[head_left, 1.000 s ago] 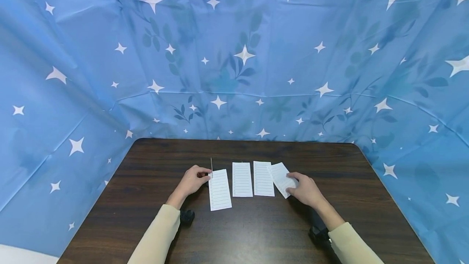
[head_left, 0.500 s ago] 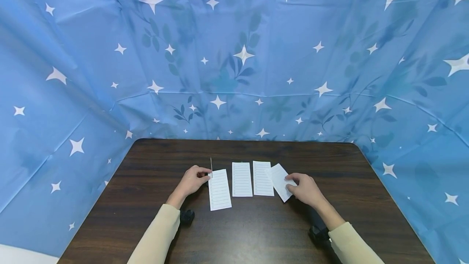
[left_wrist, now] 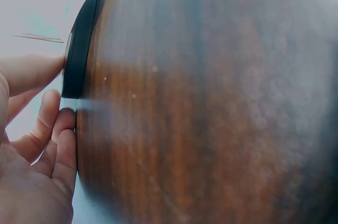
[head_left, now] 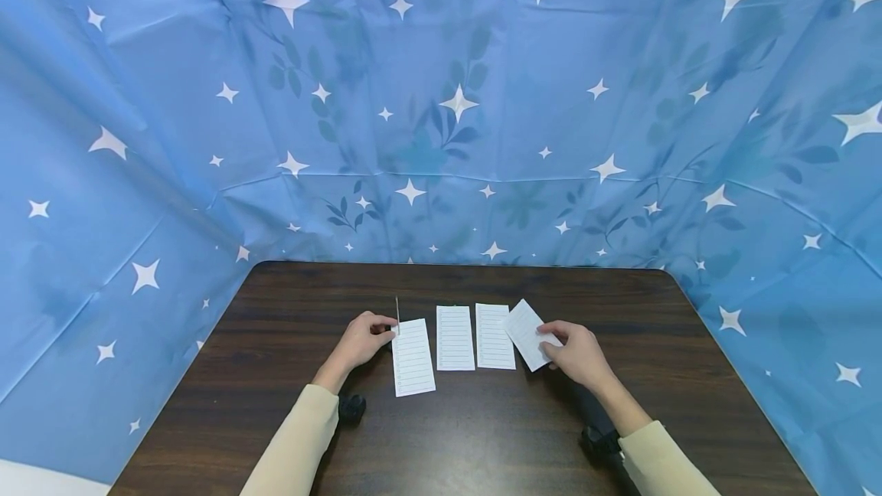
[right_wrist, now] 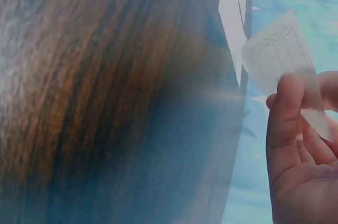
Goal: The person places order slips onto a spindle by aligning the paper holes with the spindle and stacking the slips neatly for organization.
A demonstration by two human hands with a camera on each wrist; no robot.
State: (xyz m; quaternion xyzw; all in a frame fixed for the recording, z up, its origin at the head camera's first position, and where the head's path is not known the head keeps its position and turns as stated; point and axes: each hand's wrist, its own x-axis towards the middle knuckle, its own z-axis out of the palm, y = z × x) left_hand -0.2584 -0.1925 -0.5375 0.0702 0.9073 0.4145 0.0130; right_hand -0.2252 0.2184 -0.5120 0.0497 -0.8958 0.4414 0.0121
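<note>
Thumb and forefinger of my left hand (head_left: 360, 339) close on the upper left edge of a white lined notepad (head_left: 415, 362). Its dark thick side (left_wrist: 80, 49) shows in the left wrist view, right at the thumb tip. A thin, upright stick-like thing (head_left: 397, 306) stands by those fingertips. My right hand (head_left: 579, 354) pinches a small white sheet (right_wrist: 282, 49), printed with lines and small boxes. The sheet is tilted, raised off the tabletop, and its left corner overlaps a lined white paper (head_left: 494, 343) in the head view.
Another lined white paper (head_left: 455, 339) lies between the left notepad and the one near my right hand. Everything is on a dark wooden table (head_left: 468, 435) with a blue star-patterned cloth (head_left: 441, 136) hanging behind. A black wrist device (head_left: 599, 441) is worn on each arm.
The sheet in my right hand dipped and slid slightly left, then rose and turned, its top corner now higher and further left than at first. My left hand and the notepad stay put.
</note>
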